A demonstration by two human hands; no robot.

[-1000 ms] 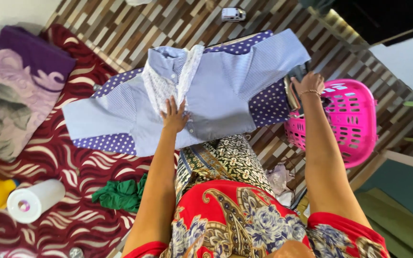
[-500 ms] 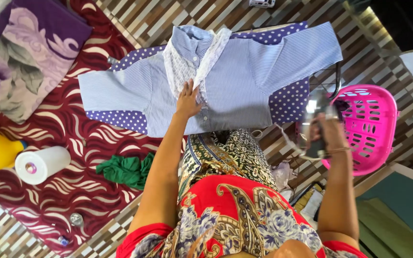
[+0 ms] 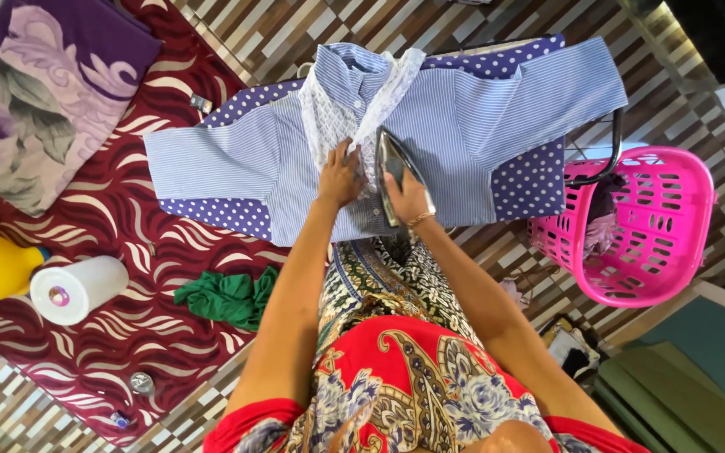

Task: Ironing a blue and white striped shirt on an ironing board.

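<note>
With the left hand [image 3: 341, 176] spread flat on the striped shirt [image 3: 455, 134] and the right hand [image 3: 406, 195] gripping the iron [image 3: 392, 168] just beside it, keep fingers clear and cloth taut ahead of the plate.

Left hand [image 3: 340, 178] pressing striped shirt [image 3: 463, 134], right hand [image 3: 406, 195] apparently gripping iron [image 3: 390, 168]

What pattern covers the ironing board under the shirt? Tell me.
White polka dots on the purple ironing board cover, clearest in the head view.
</note>
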